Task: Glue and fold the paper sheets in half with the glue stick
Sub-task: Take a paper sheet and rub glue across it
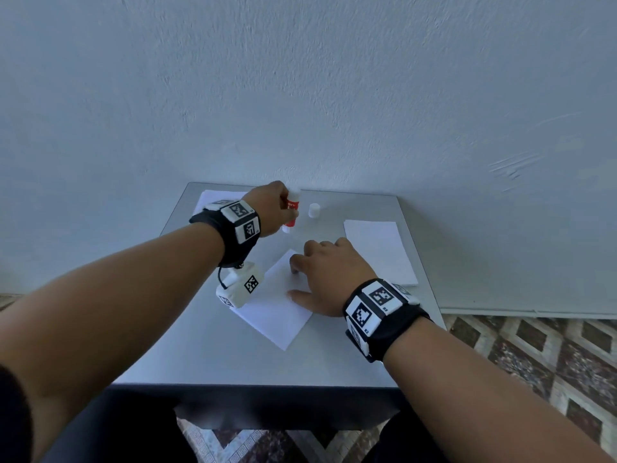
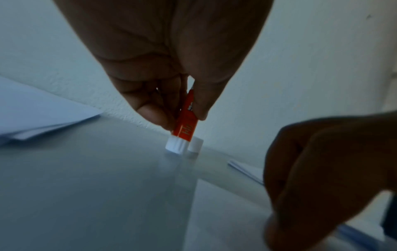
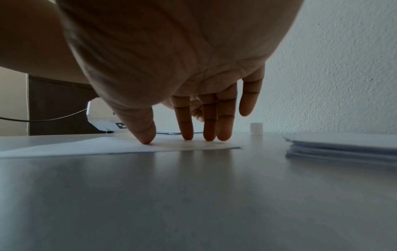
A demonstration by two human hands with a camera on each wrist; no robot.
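The left hand (image 1: 272, 208) pinches the glue stick (image 1: 292, 208); the right hand (image 1: 329, 275) lies flat on a sheet (image 1: 277, 312).

The red glue stick stands up, its white end on or just above the table (image 1: 207, 355); which, I cannot tell. Its white cap (image 1: 314, 210) stands just beside it. The right fingers (image 3: 187, 125) are straight and press the sheet down. One paper pile (image 1: 380, 248) lies to the right, another (image 1: 213, 198) at the far left.

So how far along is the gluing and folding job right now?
A stack of sheets at the right looks done. In hand: the left hand grips the uncapped glue stick, its cap standing apart, while the right hand presses the middle sheet. Left: the far-left sheets.
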